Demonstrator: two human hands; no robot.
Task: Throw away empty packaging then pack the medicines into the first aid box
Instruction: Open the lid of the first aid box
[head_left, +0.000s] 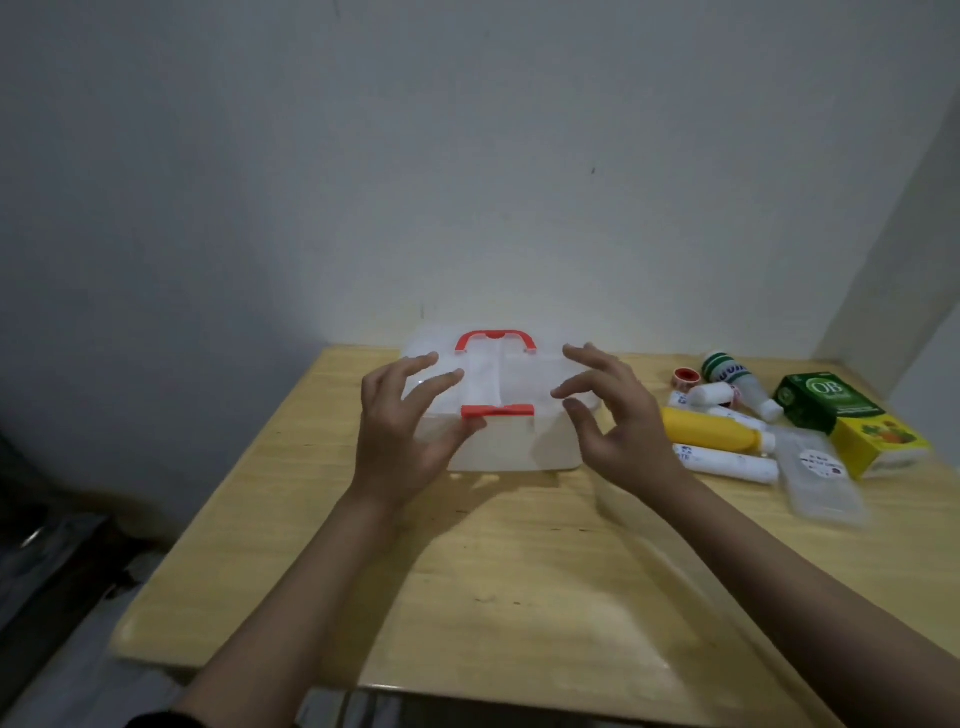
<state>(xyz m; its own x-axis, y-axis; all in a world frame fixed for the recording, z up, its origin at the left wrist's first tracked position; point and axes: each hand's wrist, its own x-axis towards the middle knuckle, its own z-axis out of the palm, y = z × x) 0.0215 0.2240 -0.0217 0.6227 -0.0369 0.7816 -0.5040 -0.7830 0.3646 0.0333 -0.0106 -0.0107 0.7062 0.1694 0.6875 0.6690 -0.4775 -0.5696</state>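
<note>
both hands spread at the closed first aid box

head view: a translucent first aid box (498, 415) sits at the centre of the frame on a pale wooden tabletop (467, 571), its lid down, with a red handle (495, 340) across the top and a red latch (497, 411) on the front edge. the left hand (402, 431) is at the box's left front corner, its fingers (421, 364) spread wide and reaching over the lid, the thumb close by the latch; whether the fingers actually touch the plastic cannot be told. the right hand (615, 421) is at the box's right side, fingers (587, 358) also fanned wide and curled slightly, holding nothing, with the tips over the right part of the lid. the medicines lie in a cluster at the right of the frame, beside the box: a yellow bottle (711, 428) on its side, a white tube (727, 462) just in front of it, a white bottle with a green cap (735, 382) lying behind, a small red roll (681, 375), a green carton (826, 400), a yellow carton (880, 444) just beside it, and a clear flat case (821, 478) at the front of the group.
</note>
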